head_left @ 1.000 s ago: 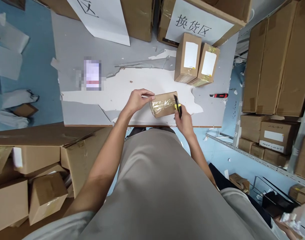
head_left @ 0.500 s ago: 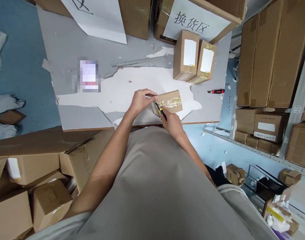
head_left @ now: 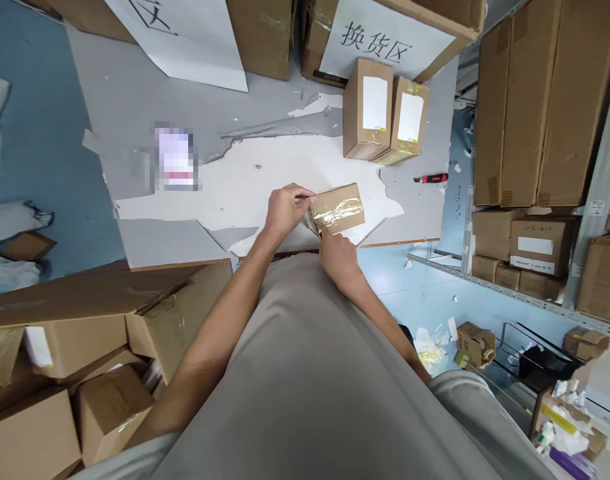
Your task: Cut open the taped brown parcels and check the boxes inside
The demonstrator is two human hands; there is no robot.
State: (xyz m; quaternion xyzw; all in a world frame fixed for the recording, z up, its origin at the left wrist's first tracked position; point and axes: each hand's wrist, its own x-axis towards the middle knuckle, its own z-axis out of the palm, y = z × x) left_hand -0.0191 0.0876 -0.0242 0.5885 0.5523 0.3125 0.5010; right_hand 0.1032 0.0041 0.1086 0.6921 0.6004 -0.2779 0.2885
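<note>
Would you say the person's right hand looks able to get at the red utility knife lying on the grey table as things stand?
Probably yes: the red utility knife lies alone on the grey table, with bare surface between it and the right hand. That hand seems occupied at the small taped cardboard box, though.

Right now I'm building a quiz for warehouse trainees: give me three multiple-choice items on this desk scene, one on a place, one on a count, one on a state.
1. Where is the red knife?
A. on the table's right side
B. in the left hand
C. on the floor

2. How many labelled boxes stand upright at the table's far side?
A. one
B. two
C. four

3. How is the taped parcel held?
A. lying untouched
B. left hand gripping its end, right hand at its near edge
C. lifted overhead

Answers:
1. A, it lies alone beyond the parcel.
2. B, a pair stands side by side, each with a white label.
3. B, left fingers pinch the end while the right hand works a cutter there.
</note>
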